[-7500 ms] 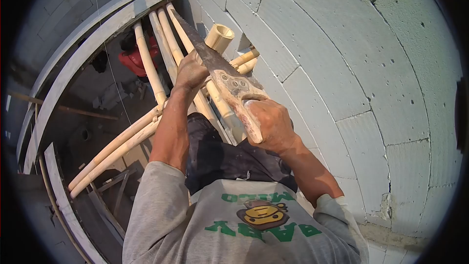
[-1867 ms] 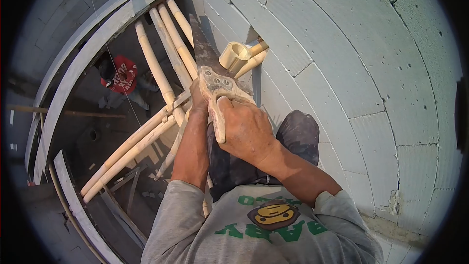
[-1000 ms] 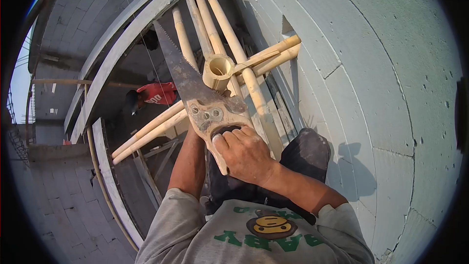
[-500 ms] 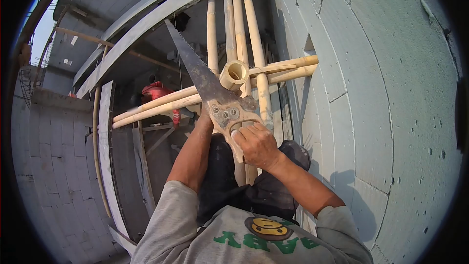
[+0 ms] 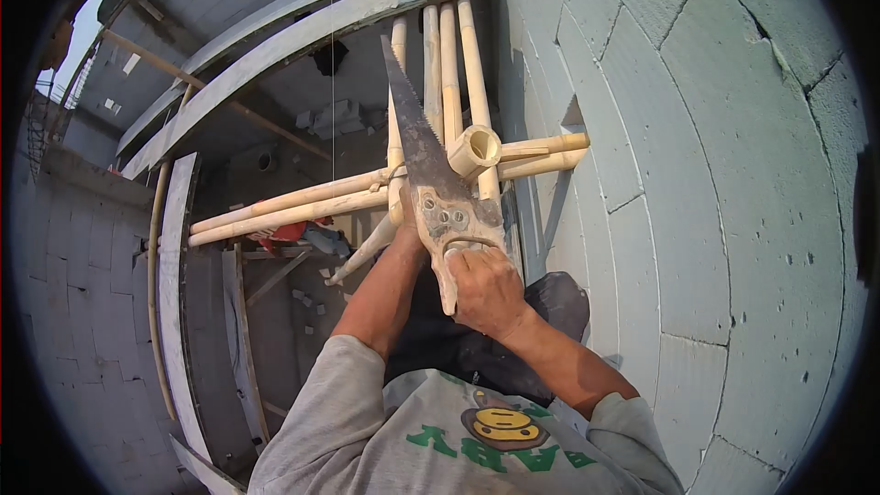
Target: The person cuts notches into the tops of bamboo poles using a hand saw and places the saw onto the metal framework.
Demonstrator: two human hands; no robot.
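Along the left edge of the opening, pale board (image 5: 174, 284), two bamboo poles (image 5: 293, 204) in place, running right from it. Below them, a person in red (image 5: 275, 236), partly hidden. Next, tie (image 5: 392, 176) wrapped at a pole crossing, so that joint looks done. Left hand (image 5: 410, 229) mostly behind the handsaw; can't tell its grip. Handsaw (image 5: 423, 151) mid-frame, blade pointing up toward the far board (image 5: 321, 23), teeth facing right. Right hand (image 5: 489, 289) has its grip closed round the wooden handle (image 5: 438, 243). Bamboo tube (image 5: 475, 152) at the toothed edge, open end up, attached or loose unclear; sawing looks partway, cut depth hidden, remainder can't be judged. Right side: short pole ends (image 5: 543, 163) reaching the gap in the block wall (image 5: 687, 247).
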